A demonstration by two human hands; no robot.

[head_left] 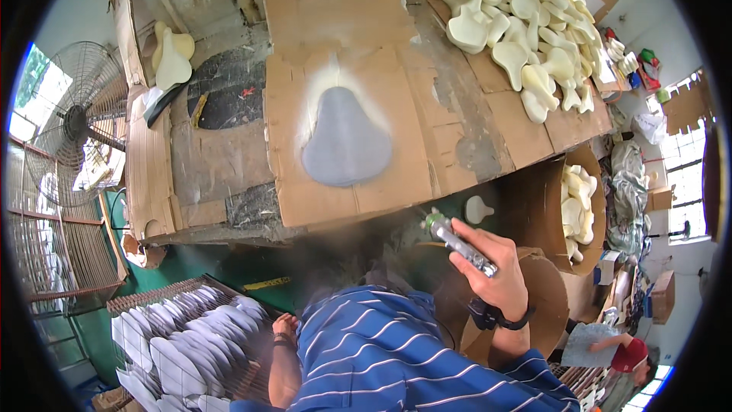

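My right hand (492,263) is closed around a metal spray gun (457,244) with a green front end, held just off the table's near edge. On the cardboard sheet (297,206) lies a grey saddle-shaped pad (347,141), wide end toward me, with pale overspray around its narrow end. The spray gun is apart from the pad, nearer to me and to its right. My left hand (286,326) hangs low beside a wire rack (255,370) of grey saddle-shaped pads (187,347), its fingers loosely bent and holding nothing I can see.
Cream foam saddle shapes (526,23) are heaped at the table's far right; a few more (171,57) stand far left. A large fan (76,122) is at left. Cardboard drums (595,206) stand right, one holding foam shapes. Another person (629,355) is at lower right.
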